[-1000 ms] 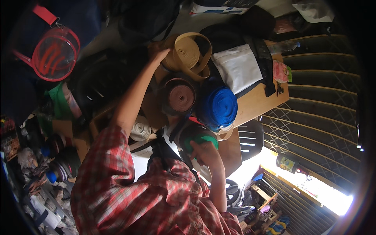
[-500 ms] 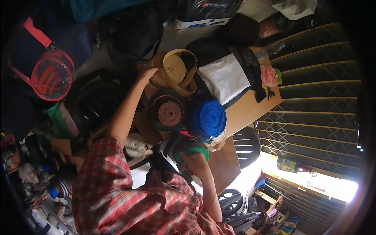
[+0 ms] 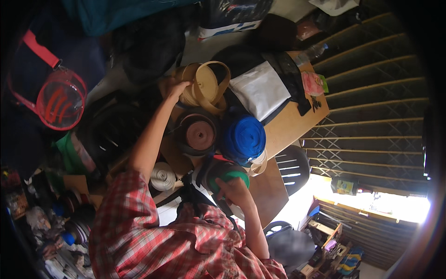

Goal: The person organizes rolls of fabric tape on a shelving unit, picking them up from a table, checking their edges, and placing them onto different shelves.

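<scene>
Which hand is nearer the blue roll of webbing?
Right. The right hand grips a green-cored roll just below the blue roll; the left hand is farther off, on the tan roll.

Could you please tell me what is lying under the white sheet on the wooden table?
The white sheet rests on a black bag atop the wooden table. Whatever else is beneath is covered.

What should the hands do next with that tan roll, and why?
Probably the left hand should close around the tan strap roll and lift it a little. It already touches the roll's edge with the arm stretched far out, while the right hand is busy on the green roll close to the body. The brown roll and blue roll lie between them.
</scene>
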Tool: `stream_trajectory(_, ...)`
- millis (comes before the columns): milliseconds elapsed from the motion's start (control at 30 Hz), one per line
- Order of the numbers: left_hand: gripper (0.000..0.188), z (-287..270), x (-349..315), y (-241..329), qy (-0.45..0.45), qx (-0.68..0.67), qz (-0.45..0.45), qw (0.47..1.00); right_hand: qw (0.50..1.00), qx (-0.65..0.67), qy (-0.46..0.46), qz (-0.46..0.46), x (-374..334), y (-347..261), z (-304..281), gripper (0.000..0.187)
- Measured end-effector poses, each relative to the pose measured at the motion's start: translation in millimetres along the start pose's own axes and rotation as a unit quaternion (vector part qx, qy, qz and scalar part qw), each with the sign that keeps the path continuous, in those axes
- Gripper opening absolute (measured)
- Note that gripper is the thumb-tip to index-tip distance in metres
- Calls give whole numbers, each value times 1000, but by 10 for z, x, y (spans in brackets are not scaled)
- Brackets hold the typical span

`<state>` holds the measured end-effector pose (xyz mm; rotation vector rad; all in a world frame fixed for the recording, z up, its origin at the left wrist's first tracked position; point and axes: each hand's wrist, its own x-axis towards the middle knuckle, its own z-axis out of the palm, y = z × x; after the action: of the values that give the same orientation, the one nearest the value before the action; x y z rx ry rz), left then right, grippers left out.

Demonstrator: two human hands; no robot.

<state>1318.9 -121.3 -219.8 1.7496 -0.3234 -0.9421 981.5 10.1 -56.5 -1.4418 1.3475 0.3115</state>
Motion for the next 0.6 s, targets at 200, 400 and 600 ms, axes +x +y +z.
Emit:
stream_trajectory(200,60,109,-184,297,-76,-27,121,989,1000,0,-12,-15,-16,17,-13,52)
stream_trajectory(400,45,405,-586,1026,-103,-207,190,954,998,-5,-1,-69,-40,77,-11,53)
stream_trajectory(600,43,504,-933,2054,-172,-335,228,898,996,-18,2,-86,-65,94,-2,56)
